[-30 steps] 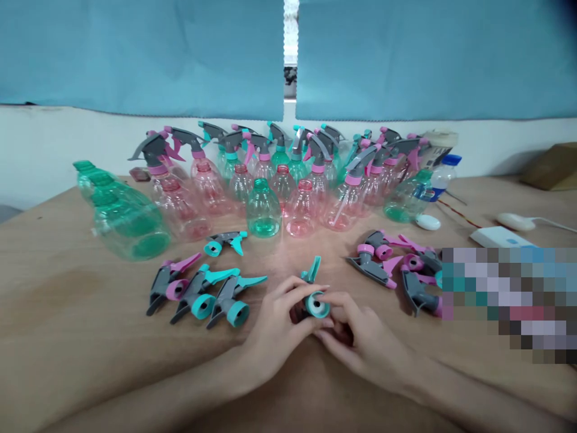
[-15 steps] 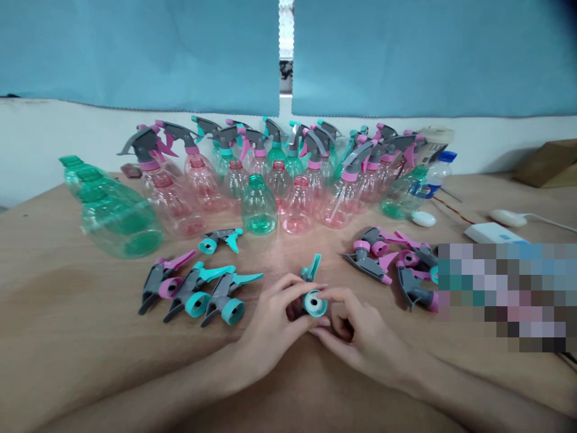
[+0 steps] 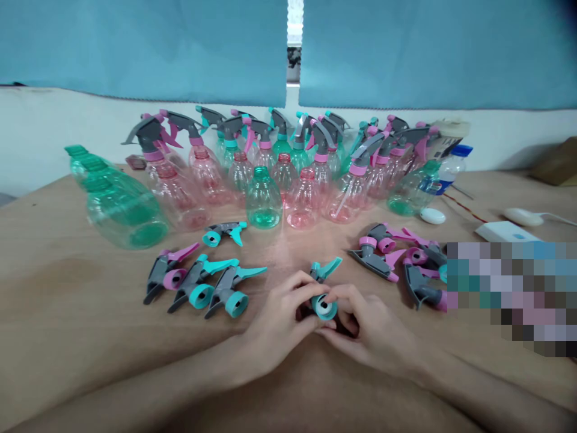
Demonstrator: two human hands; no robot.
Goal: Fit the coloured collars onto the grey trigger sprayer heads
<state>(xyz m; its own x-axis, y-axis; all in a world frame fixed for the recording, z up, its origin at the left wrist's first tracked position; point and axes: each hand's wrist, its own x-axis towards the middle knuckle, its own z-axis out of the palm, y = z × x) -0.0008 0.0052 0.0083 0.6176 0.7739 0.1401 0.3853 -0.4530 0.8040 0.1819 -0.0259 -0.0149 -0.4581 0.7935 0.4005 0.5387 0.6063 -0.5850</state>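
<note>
A wooden table (image 3: pixel 85 337) stands before a white wall and blue curtains (image 3: pixel 144 48), a narrow bright gap parting them. Above the near part of the tabletop the two hands come together at one grey spray head (image 3: pixel 324 310) with a teal collar and trigger, its open mouth, with a white insert, turned toward the viewer. The left hand (image 3: pixel 279 319) is closed around it, fingers over the top and thumb beneath; the right hand (image 3: pixel 378 328) has its index fingertip at the collar's rim, its thumb near the left one, and I cannot tell whether it grips. Left of the hands lie a pink-collared sprayer (image 3: pixel 163 276) and two teal-collared sprayers (image 3: pixel 228 291) in a row, with a smaller-looking teal sprayer (image 3: pixel 232 231) just beyond. Right of the hands sits a cluster of pink-collared sprayers (image 3: pixel 376 258), partly cut by a pixelated patch. Straight beyond the hands are an uncapped green bottle (image 3: pixel 264 201) and an uncapped pink bottle (image 3: pixel 303 204), with sprayer-topped bottles (image 3: pixel 321 174) crowded behind. Farther left are more green bottles (image 3: pixel 119 207); farther right, a blue-capped bottle (image 3: pixel 452 168) and a white box (image 3: pixel 505 231).
</note>
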